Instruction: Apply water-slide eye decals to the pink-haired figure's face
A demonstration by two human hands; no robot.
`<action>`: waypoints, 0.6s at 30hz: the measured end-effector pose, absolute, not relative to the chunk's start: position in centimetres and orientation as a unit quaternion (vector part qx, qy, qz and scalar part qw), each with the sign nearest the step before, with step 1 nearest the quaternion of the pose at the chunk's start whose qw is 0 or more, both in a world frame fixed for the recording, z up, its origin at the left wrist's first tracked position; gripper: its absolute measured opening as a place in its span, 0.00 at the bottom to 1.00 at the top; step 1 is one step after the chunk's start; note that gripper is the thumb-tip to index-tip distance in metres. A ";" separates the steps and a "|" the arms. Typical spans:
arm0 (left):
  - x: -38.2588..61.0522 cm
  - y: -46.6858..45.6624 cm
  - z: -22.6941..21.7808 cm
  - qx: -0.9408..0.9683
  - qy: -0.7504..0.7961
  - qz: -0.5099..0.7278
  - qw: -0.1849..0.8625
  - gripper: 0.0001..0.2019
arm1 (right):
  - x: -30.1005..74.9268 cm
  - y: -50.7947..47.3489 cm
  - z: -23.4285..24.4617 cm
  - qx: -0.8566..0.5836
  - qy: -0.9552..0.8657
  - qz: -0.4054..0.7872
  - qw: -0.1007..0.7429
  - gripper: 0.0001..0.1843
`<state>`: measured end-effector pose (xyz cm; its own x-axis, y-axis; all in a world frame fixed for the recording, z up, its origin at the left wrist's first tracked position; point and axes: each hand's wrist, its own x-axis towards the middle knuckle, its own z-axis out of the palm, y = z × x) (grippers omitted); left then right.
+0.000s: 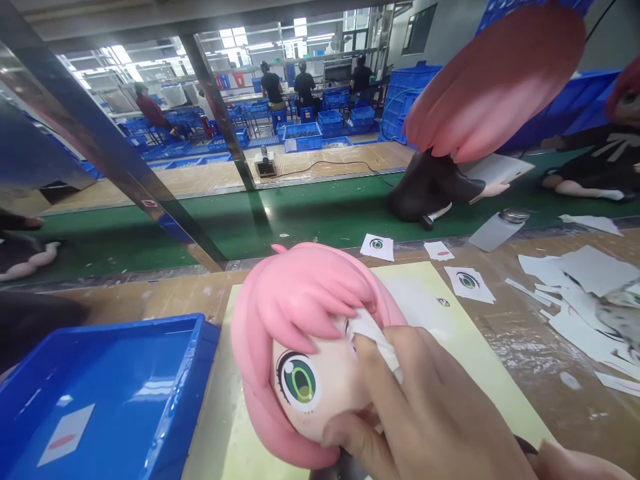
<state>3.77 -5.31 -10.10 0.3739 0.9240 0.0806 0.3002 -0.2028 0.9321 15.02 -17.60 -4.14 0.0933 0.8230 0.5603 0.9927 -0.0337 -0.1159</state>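
A large figure with pink hair (300,280) lies face up on a pale yellow sheet (480,373). Its green-eyed decal (300,381) shows on the side of the face at left. My right hand (425,393) is closed on a white wipe (373,333), tissue or cloth, pressed over the other eye area. The thumb rests low on the figure's face, near the mouth. My fingers and the wipe hide most of that second eye. My left hand is out of view.
A blue bin (195,347) holding a mouth decal sheet (67,435) stands at left. Eye cutouts (469,283), a bottle (499,230) and paper scraps (595,300) lie at right. Beyond, a green conveyor belt (320,217) carries another pink-haired figure (480,87). Several people sit far off.
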 end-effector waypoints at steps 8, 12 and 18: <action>4.2 -11.2 -9.6 0.689 0.452 0.303 0.478 0.38 | 15.5 -18.1 -4.1 -0.721 -0.634 -0.171 0.223 0.26; 3.3 -12.1 -9.0 0.690 0.446 0.300 0.484 0.39 | 15.6 -18.5 -3.9 -0.717 -0.642 -0.174 0.208 0.23; 0.8 -11.3 -8.9 0.698 0.416 0.312 0.493 0.28 | 15.6 -19.3 -3.9 -0.701 -0.654 -0.203 0.200 0.21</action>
